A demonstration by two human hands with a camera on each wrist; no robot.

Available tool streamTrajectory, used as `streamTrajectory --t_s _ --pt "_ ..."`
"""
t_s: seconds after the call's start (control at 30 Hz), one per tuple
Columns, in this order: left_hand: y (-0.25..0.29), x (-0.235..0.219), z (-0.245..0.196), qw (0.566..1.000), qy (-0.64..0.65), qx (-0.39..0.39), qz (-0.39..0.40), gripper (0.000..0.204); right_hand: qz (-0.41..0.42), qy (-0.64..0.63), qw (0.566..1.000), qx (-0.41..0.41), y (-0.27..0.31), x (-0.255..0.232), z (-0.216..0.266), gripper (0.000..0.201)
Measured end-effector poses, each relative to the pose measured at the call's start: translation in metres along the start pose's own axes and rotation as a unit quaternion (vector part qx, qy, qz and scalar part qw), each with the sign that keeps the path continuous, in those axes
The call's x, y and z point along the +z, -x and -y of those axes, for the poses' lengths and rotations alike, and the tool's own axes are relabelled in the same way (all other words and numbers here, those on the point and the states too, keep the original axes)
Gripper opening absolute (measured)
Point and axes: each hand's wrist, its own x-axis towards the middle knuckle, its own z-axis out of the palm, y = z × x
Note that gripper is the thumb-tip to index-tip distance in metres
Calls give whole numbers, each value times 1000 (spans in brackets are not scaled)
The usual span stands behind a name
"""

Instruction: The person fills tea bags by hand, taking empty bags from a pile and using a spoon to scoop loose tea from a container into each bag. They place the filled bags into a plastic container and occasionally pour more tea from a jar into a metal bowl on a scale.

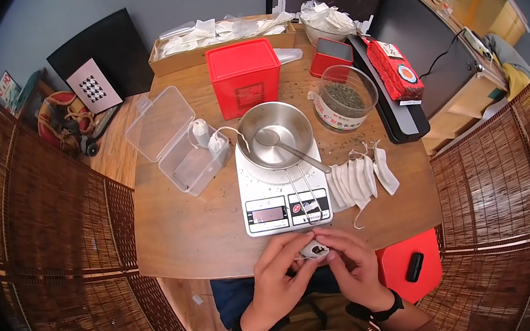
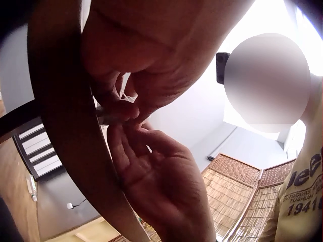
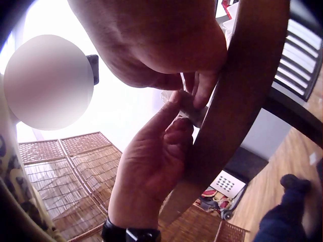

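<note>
In the head view a small white pouch (image 1: 315, 249) with dark contents at its mouth is pinched between both hands at the table's front edge. My left hand (image 1: 282, 276) grips its left side, and my right hand (image 1: 353, 267) holds its right side with thumb and fingers. Just beyond the hands is a white kitchen scale (image 1: 255, 201) carrying a steel pot (image 1: 248, 124) with a spoon (image 1: 300, 156) in it. Several filled white pouches (image 1: 360, 179) lie in a row to the right. Both wrist views show the fingertips meeting at the pouch (image 3: 191, 108), partly covered.
An open clear plastic box (image 1: 190, 174) with two filled bags stands left. Behind are a red canister (image 1: 244, 75), a long box (image 1: 179, 60) of white packets, a clear tub (image 1: 339, 120) of dried leaves, and a red packet (image 1: 393, 67). A red stool (image 1: 414, 246) is at the lower right.
</note>
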Motion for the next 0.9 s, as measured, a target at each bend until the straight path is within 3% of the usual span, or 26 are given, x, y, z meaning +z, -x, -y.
streamTrajectory --t_s 0.13,0.33,0.4,0.6,0.67,0.77,0.83,0.9 --pt "-1 -1 -6 1000 -18 9 15 44 -1 10 1000 -5 1 0 0 42" --pt "5 -8 -24 996 87 -9 5 44 7 -173 979 107 11 -1 4 46" --pt "5 -10 -25 993 118 -19 19 44 62 -334 912 231 11 -6 12 48" --pt "3 -11 -22 995 68 50 48 65 35 -432 865 252 5 -8 9 41" --pt "4 -10 -21 992 110 59 30 82 28 -455 860 230 -4 -23 6 39" --pt "-1 -13 -15 994 92 58 25 89 -15 -465 862 199 -30 -51 14 38" --pt "-3 -16 -12 995 82 50 21 83 -82 -430 894 94 -55 -76 23 37" --pt "-6 -17 1 998 50 19 -16 75 -141 -353 924 46 -85 -101 30 36"
